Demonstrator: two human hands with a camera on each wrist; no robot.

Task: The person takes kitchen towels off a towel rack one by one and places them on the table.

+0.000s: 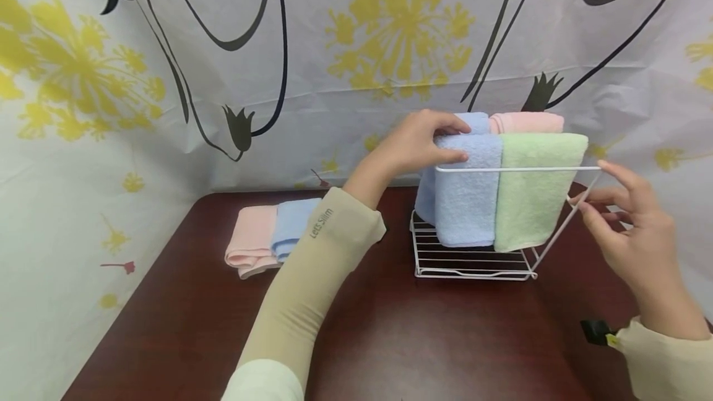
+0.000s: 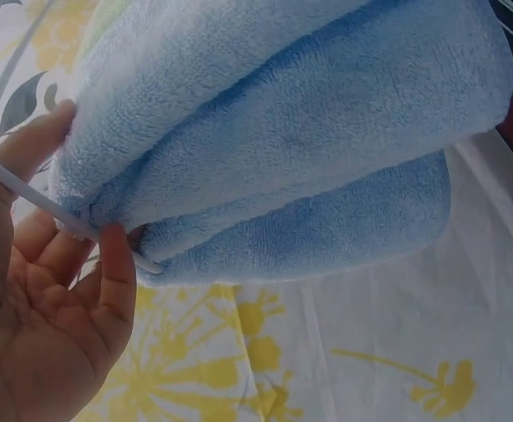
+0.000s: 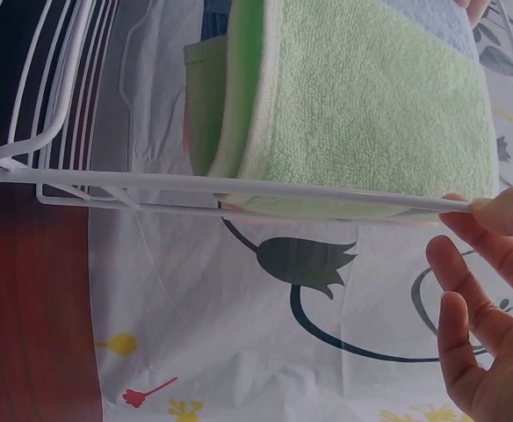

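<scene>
A white wire rack (image 1: pixel 473 276) stands on the table with towels draped over its upper bars. In front hang a light blue towel (image 1: pixel 466 209) and a light green towel (image 1: pixel 531 197), side by side. Behind them are a second blue towel (image 1: pixel 473 121) and a pink towel (image 1: pixel 529 121), mostly hidden. My left hand (image 1: pixel 419 142) pinches the front blue towel's top left edge, near the rack's corner; the left wrist view shows fingers on both sides of the cloth. With thumb and forefinger, my right hand (image 3: pixel 494 290) pinches the rack's right side wire (image 3: pixel 327 191), beside the green towel.
Left of the rack, a folded pink towel (image 1: pixel 253 234) and a folded blue towel (image 1: pixel 295 218) lie together on the dark red-brown table (image 1: pixel 434 339), partly behind the left forearm. A patterned white sheet (image 1: pixel 312 79) hangs close behind the table.
</scene>
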